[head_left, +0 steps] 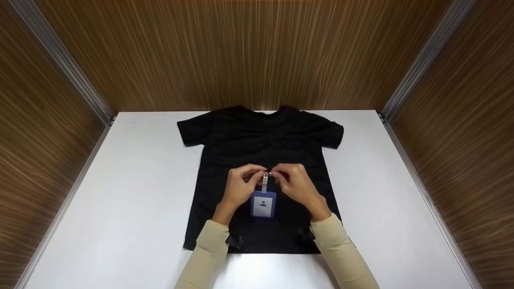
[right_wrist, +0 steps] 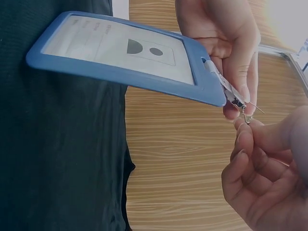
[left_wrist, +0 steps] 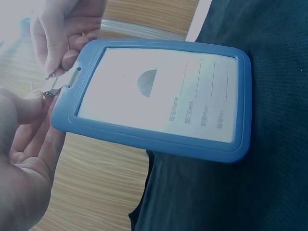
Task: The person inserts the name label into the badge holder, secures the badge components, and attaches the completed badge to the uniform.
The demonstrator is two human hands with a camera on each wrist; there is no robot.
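A blue badge holder (head_left: 274,205) with a white card (left_wrist: 163,91) hangs over a black T-shirt (head_left: 261,148) laid out flat. Its short strap ends in a metal clip (right_wrist: 235,98), with a thin pin needle (right_wrist: 257,108) sticking out beside it. My left hand (head_left: 240,186) pinches the clip at the top of the strap between thumb and fingers. From the other side, my right hand (head_left: 295,184) pinches the small metal pin end with thumb and forefinger. Both hands meet fingertip to fingertip over the lower middle of the shirt.
The shirt lies on a white table (head_left: 132,180), its collar at the back edge. Wood-grain panels (head_left: 257,52) stand behind and on both sides, with metal rails (head_left: 425,56) at the corners. Beige sleeves (head_left: 211,245) cover both forearms.
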